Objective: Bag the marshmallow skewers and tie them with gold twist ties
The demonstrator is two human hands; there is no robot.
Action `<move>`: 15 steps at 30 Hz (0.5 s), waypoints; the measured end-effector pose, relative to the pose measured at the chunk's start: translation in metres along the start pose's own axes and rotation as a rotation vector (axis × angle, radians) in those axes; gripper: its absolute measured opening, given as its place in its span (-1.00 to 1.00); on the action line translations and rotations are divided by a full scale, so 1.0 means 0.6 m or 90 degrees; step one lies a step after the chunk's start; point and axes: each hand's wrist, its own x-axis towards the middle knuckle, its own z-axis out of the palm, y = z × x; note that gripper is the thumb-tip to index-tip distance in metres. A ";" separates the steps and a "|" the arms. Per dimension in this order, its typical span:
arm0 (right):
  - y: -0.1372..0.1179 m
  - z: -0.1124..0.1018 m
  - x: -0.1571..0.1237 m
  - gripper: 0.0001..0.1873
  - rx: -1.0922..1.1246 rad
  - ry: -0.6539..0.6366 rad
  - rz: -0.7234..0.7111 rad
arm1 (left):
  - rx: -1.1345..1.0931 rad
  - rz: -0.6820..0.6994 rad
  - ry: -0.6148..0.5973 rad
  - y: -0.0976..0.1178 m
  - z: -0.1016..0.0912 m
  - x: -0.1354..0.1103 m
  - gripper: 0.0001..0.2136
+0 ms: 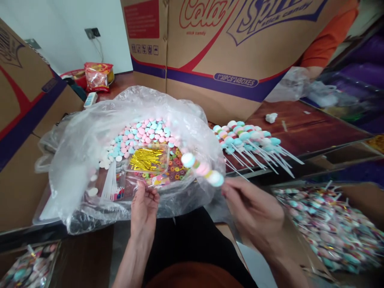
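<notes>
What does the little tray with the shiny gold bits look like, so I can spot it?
Look at the big clear plastic bag in the middle. Inside, among pink, blue and white candies, sits a small clear tray. It alone holds glittery gold strips, just beyond the left hand.

Candy-packing workshop: printed shipping cartons (228,52), bagged loose sweets (141,136), heaped candy sticks (255,146).

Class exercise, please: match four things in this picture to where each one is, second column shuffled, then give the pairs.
1 gold twist ties
2 candy skewer
3 pile of finished skewers
4 cardboard box

A behind the plastic bag, at the back
B in the clear tray
C held by the right hand
D lying on the wooden table

Pairs: 1-B, 2-C, 3-D, 4-A
</notes>
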 end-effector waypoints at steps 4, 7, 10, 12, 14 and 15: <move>-0.016 0.018 -0.027 -0.85 0.054 -0.081 -0.057 | 0.005 0.021 -0.016 -0.003 -0.009 0.003 -0.82; -0.006 0.020 -0.032 -0.83 0.026 -0.103 -0.120 | 0.007 0.050 -0.030 -0.007 -0.019 0.006 -0.79; 0.000 0.013 -0.032 -0.83 -0.007 -0.132 -0.164 | 0.017 0.084 -0.030 -0.007 -0.026 0.011 -0.71; 0.000 0.007 -0.030 -0.83 -0.015 -0.175 -0.168 | 0.048 0.117 -0.054 -0.006 -0.030 0.015 -0.66; -0.001 0.003 -0.029 -0.82 -0.006 -0.225 -0.155 | 0.100 0.157 -0.093 -0.003 -0.036 0.019 -0.62; -0.002 0.003 -0.029 -0.81 0.003 -0.244 -0.142 | 0.128 0.175 -0.112 -0.002 -0.039 0.021 -0.61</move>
